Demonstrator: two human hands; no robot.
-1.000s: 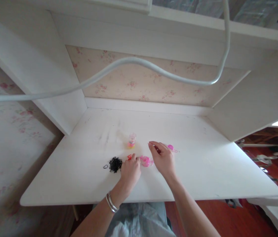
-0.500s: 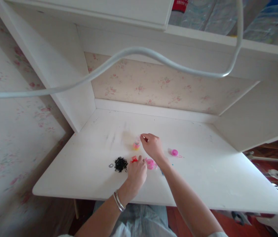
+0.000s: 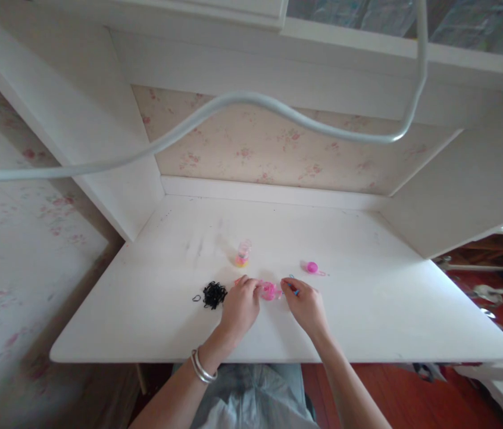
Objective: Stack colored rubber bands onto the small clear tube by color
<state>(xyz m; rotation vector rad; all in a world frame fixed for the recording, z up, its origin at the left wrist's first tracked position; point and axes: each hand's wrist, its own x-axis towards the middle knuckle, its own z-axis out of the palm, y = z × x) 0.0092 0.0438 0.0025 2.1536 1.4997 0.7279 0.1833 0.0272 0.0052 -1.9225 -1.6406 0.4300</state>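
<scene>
A small pile of pink rubber bands (image 3: 269, 291) lies between my two hands on the white desk. My left hand (image 3: 241, 302) is closed, fingertips pinched at the left edge of this pile; what they hold is too small to make out. At the pile's right edge, my right hand (image 3: 307, 305) pinches a pink rubber band between thumb and finger. Blue rubber bands (image 3: 293, 288) show partly behind the right fingers. Some red rubber bands (image 3: 237, 280) are mostly hidden by my left hand. Left of it sits a heap of black rubber bands (image 3: 214, 295).
A small clear container (image 3: 244, 250) with pink and yellow contents at its bottom stands beyond my hands. A round pink cap (image 3: 312, 267) lies farther right, a pink band beside it. A white cable (image 3: 251, 97) crosses high in front. Shelf panels enclose the desk (image 3: 389, 310).
My right hand has moved from the clear container back toward me and right, to the pink pile. The left hand has shifted slightly from the red bands to the pink pile's left edge.
</scene>
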